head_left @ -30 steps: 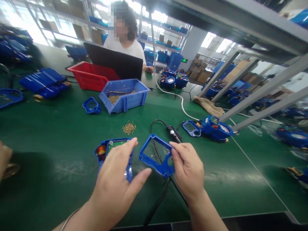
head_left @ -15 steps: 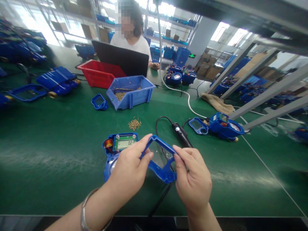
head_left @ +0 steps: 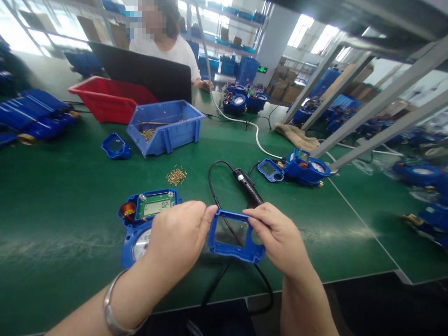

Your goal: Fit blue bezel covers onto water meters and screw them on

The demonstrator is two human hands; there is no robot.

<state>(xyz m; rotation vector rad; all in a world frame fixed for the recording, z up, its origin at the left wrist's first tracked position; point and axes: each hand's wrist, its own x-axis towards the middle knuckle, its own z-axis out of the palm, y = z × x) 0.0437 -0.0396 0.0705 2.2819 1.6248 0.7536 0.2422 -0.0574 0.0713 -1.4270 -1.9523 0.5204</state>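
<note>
A blue meter cover (head_left: 224, 248) with a clear window is held up above the table, tilted toward me. My left hand (head_left: 178, 235) is closed at its left edge, thumb along the rim; the other fingertips are hidden. At the upper right corner, my right hand (head_left: 280, 235) pinches the cover between thumb and fingers. Partly behind my left hand lies an opened blue water meter (head_left: 129, 242), its display (head_left: 157, 206) reading 0.2 and a round dial below. Beyond the cover rests a black electric screwdriver (head_left: 248, 186) with a cable.
Small brass screws (head_left: 177, 176) lie in a pile before a blue bin (head_left: 182, 135) and a red bin (head_left: 105, 100). Another cover (head_left: 116, 146) sits left; a meter (head_left: 304, 168) with its cover (head_left: 270, 170) stands right. A person (head_left: 164, 51) sits across, behind a black panel (head_left: 140, 70).
The cover has turned from a steep slant to nearly level, its window facing me more. My left hand has rolled so its back shows. The whole view has shifted to the right.
</note>
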